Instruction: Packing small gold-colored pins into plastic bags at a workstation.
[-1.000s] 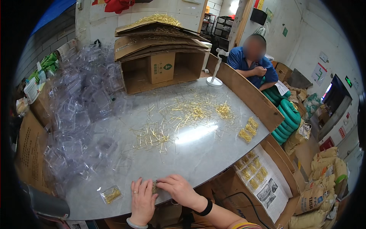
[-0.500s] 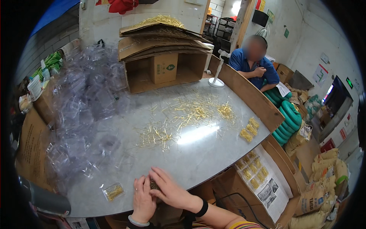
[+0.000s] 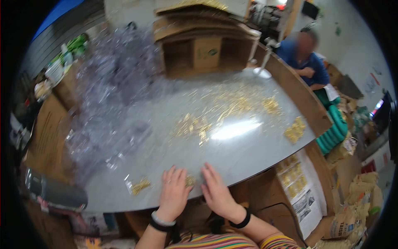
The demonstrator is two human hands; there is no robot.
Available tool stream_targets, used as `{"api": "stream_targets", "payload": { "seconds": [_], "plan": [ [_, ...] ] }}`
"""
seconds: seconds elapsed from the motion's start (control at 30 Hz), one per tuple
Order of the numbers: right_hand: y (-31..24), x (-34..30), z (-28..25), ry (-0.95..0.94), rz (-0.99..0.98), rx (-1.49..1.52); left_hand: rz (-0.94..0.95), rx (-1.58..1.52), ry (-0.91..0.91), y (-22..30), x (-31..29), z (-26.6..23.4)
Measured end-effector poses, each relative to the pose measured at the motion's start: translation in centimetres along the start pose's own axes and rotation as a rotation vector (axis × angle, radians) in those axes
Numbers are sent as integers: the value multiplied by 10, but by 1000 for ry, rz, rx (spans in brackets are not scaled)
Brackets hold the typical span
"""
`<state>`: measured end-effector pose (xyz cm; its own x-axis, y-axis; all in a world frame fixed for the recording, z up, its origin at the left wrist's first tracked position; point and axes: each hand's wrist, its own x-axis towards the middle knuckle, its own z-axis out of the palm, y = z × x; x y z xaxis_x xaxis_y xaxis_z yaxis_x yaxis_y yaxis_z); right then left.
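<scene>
Near the table's front edge, a small bundle of thin gold wire pieces (image 3: 190, 180) lies between my two hands. My left hand (image 3: 174, 191) rests along the bundle's left side, fingers stretched out and thumb close to it. On the other side, my right hand (image 3: 217, 193) is apart from the bundle, open, its fingers extended over the table. To the left of my left hand lies a clear plastic packet (image 3: 138, 186) with similar gold pieces in it. Farther up the table, loose gold wire pieces (image 3: 232, 108) are scattered, some hook-like. Motion blurs the finer details.
A heap of clear plastic packaging (image 3: 120, 83) covers the table's left. Cardboard (image 3: 176, 33) is stacked over an open box at the back. Gold bundles (image 3: 294, 130) sit at the right edge, by a wooden board (image 3: 290, 87); a person (image 3: 304, 62) is beyond it.
My right hand has moved away from my left, uncovering the gold bundle between them. The whole view has shifted, so the table appears farther right and higher.
</scene>
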<state>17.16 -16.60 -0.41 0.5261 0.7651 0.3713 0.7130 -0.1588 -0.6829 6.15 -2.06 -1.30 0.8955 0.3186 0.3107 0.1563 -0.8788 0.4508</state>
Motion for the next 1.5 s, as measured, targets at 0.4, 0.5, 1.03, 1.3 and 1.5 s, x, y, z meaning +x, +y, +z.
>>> {"api": "stream_targets", "payload": {
  "seconds": [0.4, 0.5, 1.03, 1.3, 1.5],
  "plan": [
    [3, 35, -1, -256, -169, 152, 5, -116, 75, -5, -4, 3],
    [7, 45, -16, -418, -150, -148, -11, -200, 71, -7, -1, 3],
    [12, 11, 3, 157, -94, -249, 41, -141, 39, -9, 0, 5],
    [5, 33, -2, -5, -225, -75, 45, -248, 78, -14, -3, 5],
    [14, 39, 0, -259, -316, -170, 23, -397, 168, -6, -6, -17]
  ]
}}
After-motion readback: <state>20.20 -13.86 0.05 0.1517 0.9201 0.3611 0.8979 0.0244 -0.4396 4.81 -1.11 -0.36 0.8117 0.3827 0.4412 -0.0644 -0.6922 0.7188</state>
